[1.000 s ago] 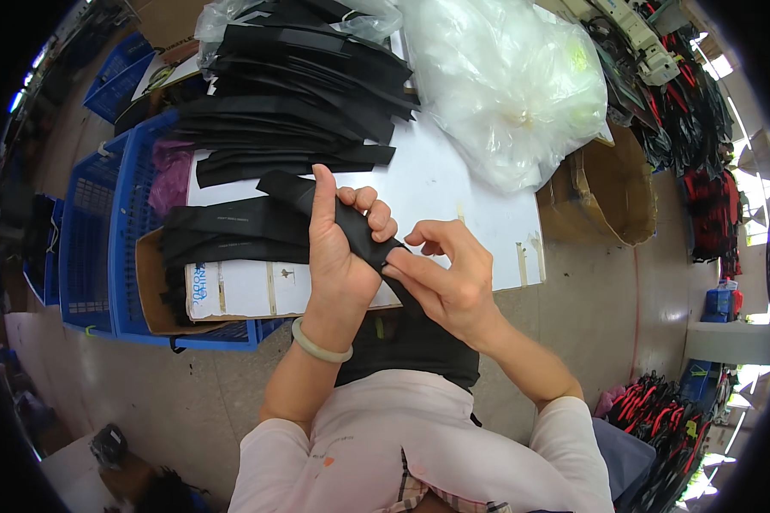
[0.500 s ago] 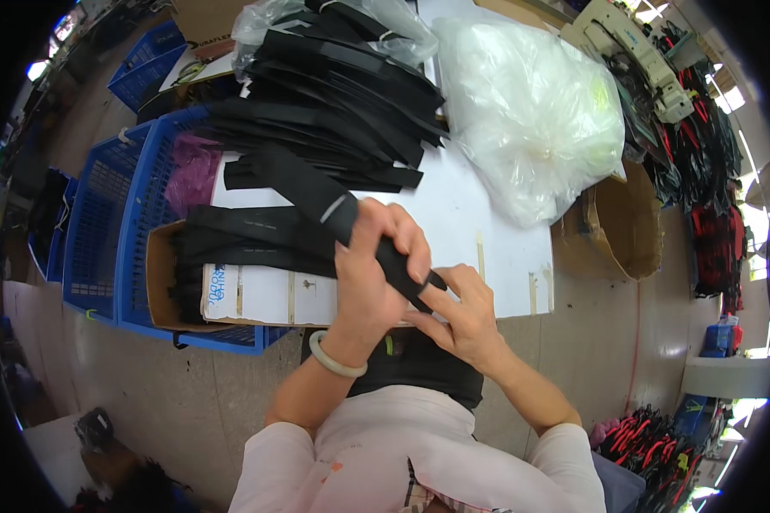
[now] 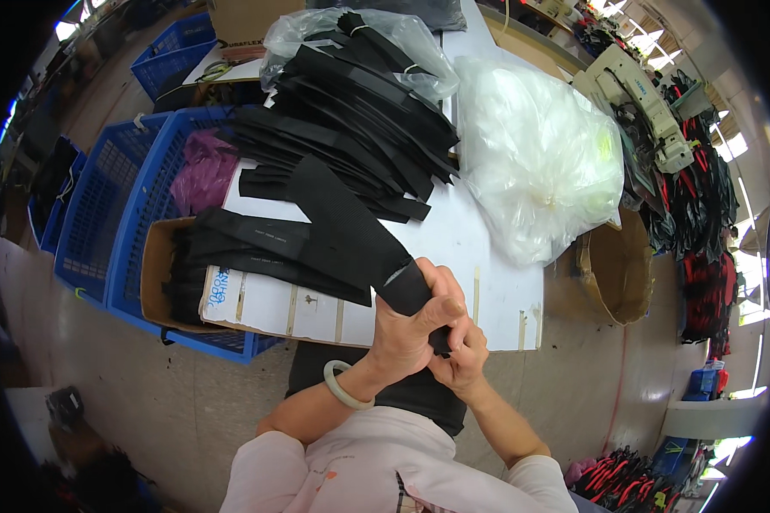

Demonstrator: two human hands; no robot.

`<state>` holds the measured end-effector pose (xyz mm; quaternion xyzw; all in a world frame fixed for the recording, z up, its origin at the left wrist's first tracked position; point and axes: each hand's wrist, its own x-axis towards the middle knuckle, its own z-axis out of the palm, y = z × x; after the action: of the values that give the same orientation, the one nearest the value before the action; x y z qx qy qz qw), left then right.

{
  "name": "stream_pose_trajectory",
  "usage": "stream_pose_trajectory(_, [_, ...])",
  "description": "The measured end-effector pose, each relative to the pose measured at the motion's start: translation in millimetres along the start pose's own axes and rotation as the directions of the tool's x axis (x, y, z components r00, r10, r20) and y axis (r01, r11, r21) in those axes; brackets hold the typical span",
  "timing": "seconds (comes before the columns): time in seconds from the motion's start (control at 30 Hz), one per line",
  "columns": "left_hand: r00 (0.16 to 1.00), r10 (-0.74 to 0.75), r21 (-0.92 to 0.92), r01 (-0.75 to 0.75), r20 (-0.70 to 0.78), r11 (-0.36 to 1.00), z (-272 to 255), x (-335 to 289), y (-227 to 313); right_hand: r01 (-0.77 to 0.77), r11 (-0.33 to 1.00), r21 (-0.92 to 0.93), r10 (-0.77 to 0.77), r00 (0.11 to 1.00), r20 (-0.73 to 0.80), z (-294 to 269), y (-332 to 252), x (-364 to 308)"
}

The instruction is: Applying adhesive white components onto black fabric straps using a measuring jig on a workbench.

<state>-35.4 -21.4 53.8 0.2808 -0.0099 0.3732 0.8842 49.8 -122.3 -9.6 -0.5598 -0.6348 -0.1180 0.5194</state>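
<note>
A wide black fabric strip [image 3: 344, 219] slants across the white tabletop, its far end lying towards the stacked strips. My left hand [image 3: 409, 338], with a pale bangle at the wrist, is closed round the strip's near part. Close against it, my right hand [image 3: 464, 357] has its fingers pinched on the strip's near end, which is mostly hidden between the hands. To the left, more black strips [image 3: 261, 242] with small pale print lie on the table's front edge. Beyond them is a large pile of black strips [image 3: 364, 120], partly in a clear plastic bag [image 3: 411, 43].
A bulging clear plastic bag [image 3: 543, 162] sits at the right of the white tabletop [image 3: 462, 248]. Blue crates [image 3: 103, 209] and a cardboard box [image 3: 158, 274] stand at the left. An open carton [image 3: 620, 269] is below right; a sewing machine [image 3: 637, 103] is beyond.
Both hands have drawn the strip nearer to my body and slightly right, so more of its length shows. The view has shifted a little.
</note>
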Motion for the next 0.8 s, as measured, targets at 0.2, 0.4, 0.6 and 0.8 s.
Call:
stream_pose_trajectory(0.2, [1.0, 0.019, -0.087, -0.017, 0.019, 0.996, 3, -3, -3, -0.023, 0.999, -0.033, 0.023, 1.0, -0.019, 0, -3, -4])
stream_pose_trajectory(0.4, [1.0, -0.012, -0.02, 0.012, 0.008, 1.0, 4, -4, -1, -0.047, 0.999, -0.01, 0.047, 0.999, -0.009, -2, -4, -13])
stream_pose_trajectory(0.6, [0.973, -0.19, -0.318, 0.14, -0.131, 0.938, -14, 17, 6, -0.228, 0.947, 0.228, 0.236, 0.972, -0.011, -9, -21, -2])
stream_pose_trajectory(0.8, [0.99, -0.097, -0.024, 0.095, -0.098, 0.995, -26, 23, -3, -0.779, 0.465, 0.42, 0.781, 0.584, 0.219, -29, -27, 49])
